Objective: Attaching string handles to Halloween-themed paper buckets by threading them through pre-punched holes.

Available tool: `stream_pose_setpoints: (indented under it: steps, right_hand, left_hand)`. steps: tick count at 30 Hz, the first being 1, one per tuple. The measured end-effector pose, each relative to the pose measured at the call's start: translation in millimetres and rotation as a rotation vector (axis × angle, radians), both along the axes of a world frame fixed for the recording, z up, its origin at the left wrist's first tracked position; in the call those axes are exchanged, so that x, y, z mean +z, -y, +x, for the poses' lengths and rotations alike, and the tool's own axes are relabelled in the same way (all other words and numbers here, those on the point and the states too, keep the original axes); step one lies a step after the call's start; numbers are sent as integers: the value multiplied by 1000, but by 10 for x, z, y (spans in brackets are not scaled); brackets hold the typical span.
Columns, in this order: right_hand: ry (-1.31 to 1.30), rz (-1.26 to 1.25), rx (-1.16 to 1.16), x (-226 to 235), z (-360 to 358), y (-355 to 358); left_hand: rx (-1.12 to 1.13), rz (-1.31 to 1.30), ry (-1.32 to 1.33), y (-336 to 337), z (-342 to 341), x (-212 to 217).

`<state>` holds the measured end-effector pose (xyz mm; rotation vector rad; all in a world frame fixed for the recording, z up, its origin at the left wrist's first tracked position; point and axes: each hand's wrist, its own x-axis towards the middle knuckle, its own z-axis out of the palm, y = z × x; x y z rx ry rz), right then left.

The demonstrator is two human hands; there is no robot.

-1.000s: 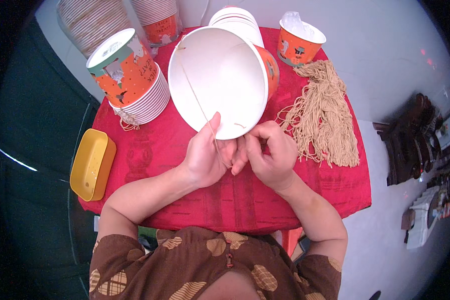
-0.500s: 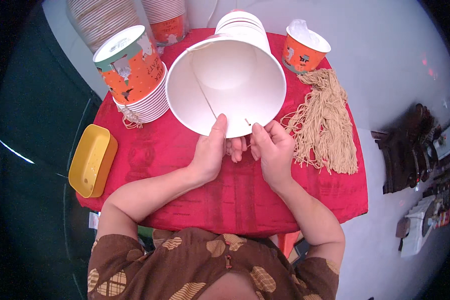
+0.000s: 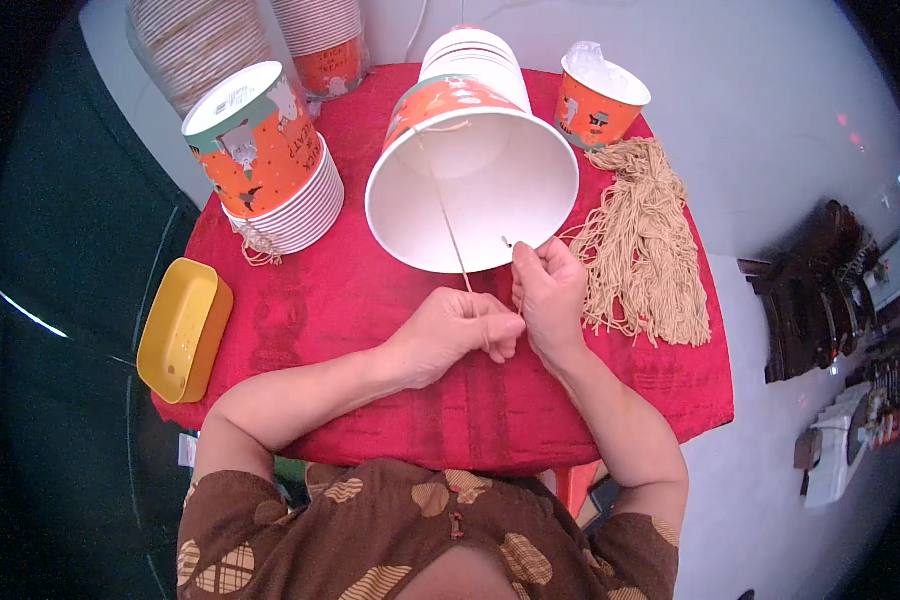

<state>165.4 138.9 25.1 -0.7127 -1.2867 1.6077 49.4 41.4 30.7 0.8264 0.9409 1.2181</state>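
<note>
A white-lined paper bucket with an orange printed outside lies tilted, its mouth facing me. A tan cord runs from its far rim across the opening and down over the near rim. My left hand is closed on this cord below the near rim, apart from the bucket. At the rim's near right my right hand pinches the edge, beside a small hole where a short cord end pokes inside. What lies under its curled fingers is hidden.
A bundle of tan cords lies at right, below a small orange bucket holding clear plastic. Stacked buckets stand at left, above a yellow tray. More wrapped stacks are behind. A red cloth covers the table.
My left hand has come off the bucket's rim and moved down and right, drawing the cord toward me. The bucket has shifted right and tipped, showing its orange side.
</note>
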Motion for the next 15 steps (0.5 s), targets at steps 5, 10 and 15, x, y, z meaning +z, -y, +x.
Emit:
stream_pose_setpoints:
  steps: [5,10,15]
  right_hand:
    - [16,35,36,-93,-45,-19]
    - [108,61,151,-208,-72,0]
    - [216,33,295,-283,-104,57]
  left_hand:
    - [-10,435,-564,83,-36,282]
    - [353,814,-1210,63,-172,476]
    - [298,421,-1417,20,-342,431]
